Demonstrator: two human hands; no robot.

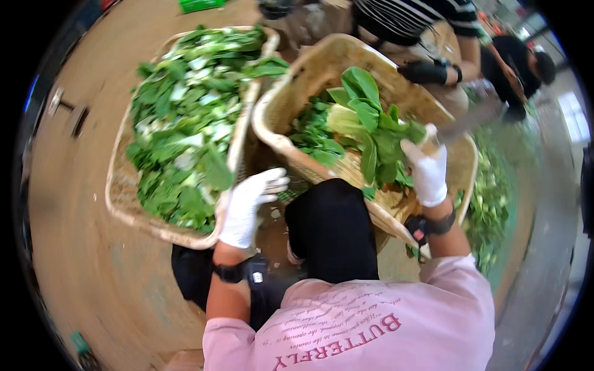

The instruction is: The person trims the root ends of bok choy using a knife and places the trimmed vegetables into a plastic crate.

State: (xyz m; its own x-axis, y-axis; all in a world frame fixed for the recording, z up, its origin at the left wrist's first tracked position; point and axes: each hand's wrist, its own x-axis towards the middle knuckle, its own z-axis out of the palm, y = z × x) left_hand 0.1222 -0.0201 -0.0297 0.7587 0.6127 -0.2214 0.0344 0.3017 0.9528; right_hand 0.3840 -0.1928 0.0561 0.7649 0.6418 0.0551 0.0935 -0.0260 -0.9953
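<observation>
My left hand, in a white glove, is at the inner rim of the left basket. Its fingers are stretched out, and nothing shows in them. My right hand, also gloved in white, is closed on a knife; the blade, smeared by motion, points up and to the right. Beside those fingers a leafy green bok choy shows over the right basket. Whether my right hand grips it too, I cannot tell. Cut bok choy leaves fill the left basket.
Loose greens and yellowed leaves lie in the right basket. Another person in a striped shirt is just beyond it, with a black-gloved hand near its rim. More greens lie on the floor to the right.
</observation>
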